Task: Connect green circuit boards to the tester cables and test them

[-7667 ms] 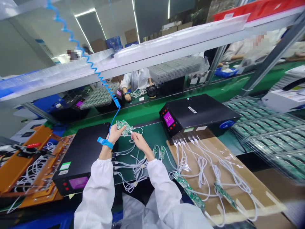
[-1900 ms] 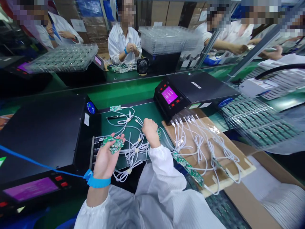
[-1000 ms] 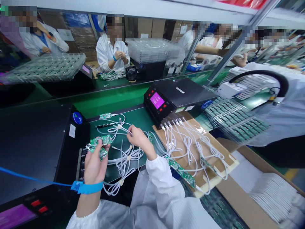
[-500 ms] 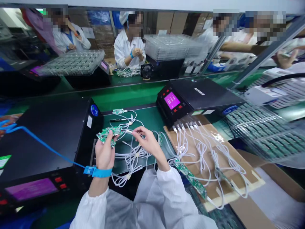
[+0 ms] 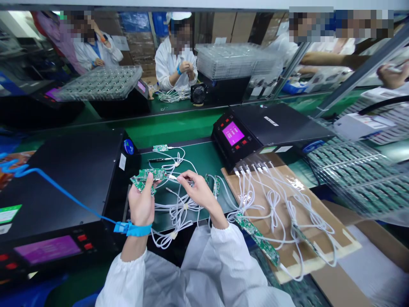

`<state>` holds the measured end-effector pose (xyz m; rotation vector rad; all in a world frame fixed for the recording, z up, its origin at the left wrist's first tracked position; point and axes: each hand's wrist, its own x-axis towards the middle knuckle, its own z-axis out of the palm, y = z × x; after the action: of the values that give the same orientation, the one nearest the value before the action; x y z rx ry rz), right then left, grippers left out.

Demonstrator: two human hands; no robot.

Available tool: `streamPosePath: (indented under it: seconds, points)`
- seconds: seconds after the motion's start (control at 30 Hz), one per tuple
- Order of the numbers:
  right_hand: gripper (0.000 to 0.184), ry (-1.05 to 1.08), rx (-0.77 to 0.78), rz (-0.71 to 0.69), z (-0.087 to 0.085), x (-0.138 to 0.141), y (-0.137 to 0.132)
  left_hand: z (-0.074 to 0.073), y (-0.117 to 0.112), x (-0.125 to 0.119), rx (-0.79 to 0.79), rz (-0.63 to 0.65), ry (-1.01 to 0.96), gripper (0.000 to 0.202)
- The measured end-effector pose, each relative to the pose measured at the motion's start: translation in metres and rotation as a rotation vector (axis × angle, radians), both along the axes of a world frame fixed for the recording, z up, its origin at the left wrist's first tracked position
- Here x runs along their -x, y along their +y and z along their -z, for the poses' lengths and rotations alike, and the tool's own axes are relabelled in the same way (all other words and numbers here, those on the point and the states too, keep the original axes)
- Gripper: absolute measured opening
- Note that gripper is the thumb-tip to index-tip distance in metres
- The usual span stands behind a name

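Note:
My left hand (image 5: 141, 204) is closed round a small stack of green circuit boards (image 5: 147, 177) held above the green mat (image 5: 198, 160). A blue wrist strap (image 5: 133, 229) with a blue coiled cord (image 5: 54, 187) sits on that wrist. My right hand (image 5: 197, 191) pinches the plug of a white cable (image 5: 174, 176) right at the edge of the top board. Beneath both hands lies a tangle of white cables (image 5: 179, 211). One more green board (image 5: 160, 148) lies on the mat farther back, with a cable attached.
Black tester boxes with purple screens stand left (image 5: 60, 179) and right (image 5: 265, 130). A cardboard sheet (image 5: 287, 213) carries more white cables and boards. Clear trays of boards (image 5: 354, 175) sit at right. People in white coats work across the green belt (image 5: 166, 125).
My right hand left the cables on the mat, picked up a plug and brought it to the boards. My left hand rose slightly with the boards.

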<state>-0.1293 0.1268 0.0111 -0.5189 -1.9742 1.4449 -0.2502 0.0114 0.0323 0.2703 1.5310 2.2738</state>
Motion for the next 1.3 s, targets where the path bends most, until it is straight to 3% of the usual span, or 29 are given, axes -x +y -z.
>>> streamPosePath:
  seconds: [0.3,0.6,1.03,1.3]
  points:
    - [0.034,0.014,0.018,-0.027,-0.001,-0.002,0.003,0.000,-0.004,0.001,0.032,0.047,0.021,0.043]
    - [0.032,0.020,0.041,-0.015,-0.002,-0.005,0.006,0.000,-0.001,0.000,0.016,0.009,-0.007,0.043]
    - [0.032,-0.081,-0.009,-0.128,-0.003,-0.010,0.012,0.005,-0.005,0.002,0.072,0.029,0.046,0.045]
    - [0.032,-0.047,-0.025,-0.047,0.001,-0.006,0.013,0.015,-0.008,0.007,0.179,0.073,0.100,0.046]
